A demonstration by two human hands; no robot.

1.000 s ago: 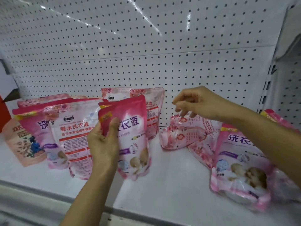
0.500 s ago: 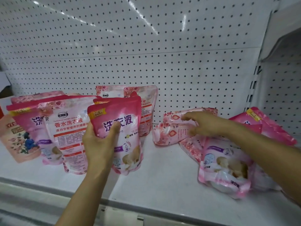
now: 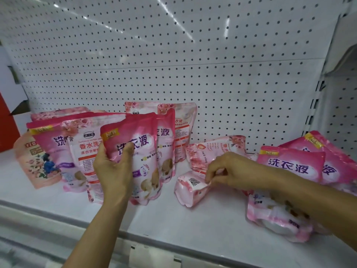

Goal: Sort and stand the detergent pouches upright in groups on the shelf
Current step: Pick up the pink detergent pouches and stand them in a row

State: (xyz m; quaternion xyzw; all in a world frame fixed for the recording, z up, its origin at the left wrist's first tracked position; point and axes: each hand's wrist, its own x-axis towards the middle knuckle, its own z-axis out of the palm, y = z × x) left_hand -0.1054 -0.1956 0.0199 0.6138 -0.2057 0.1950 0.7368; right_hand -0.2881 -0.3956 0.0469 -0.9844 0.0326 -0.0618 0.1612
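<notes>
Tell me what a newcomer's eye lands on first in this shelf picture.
First, the bright pink pouch that the left hand holds upright at centre, in front of a standing row of similar pouches. Next, the right hand pinching the corner of a pale pink pouch lying on its side on the white shelf. Behind everything stands a white pegboard wall.
</notes>
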